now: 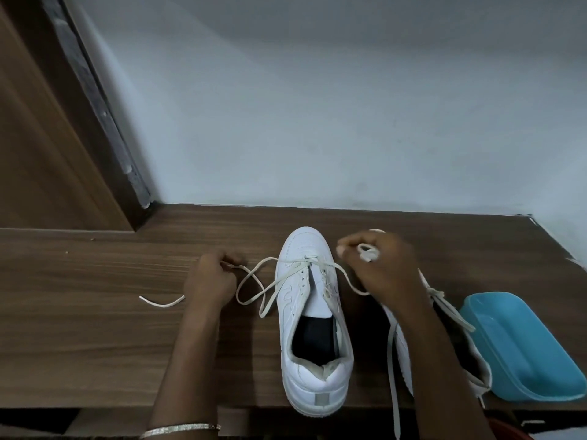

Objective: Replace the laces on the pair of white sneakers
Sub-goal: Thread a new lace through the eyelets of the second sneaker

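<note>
A white sneaker (313, 328) stands on the wooden table (95, 328), toe pointing away from me. A cream lace (270, 285) runs through its front eyelets and spreads out to both sides. My left hand (211, 281) grips the left lace end left of the shoe, and the tip trails onto the table. My right hand (381, 265) holds the right lace end, bunched between its fingers, beside the toe. The second white sneaker (397, 341) lies under my right forearm, mostly hidden, with its own loose lace (394, 376) hanging over the table edge.
A light blue plastic tray (524, 350) sits at the table's right front corner, next to the second sneaker. A pale wall rises behind the table, with a wooden door frame (79, 122) at the left. The table's front edge is close to me.
</note>
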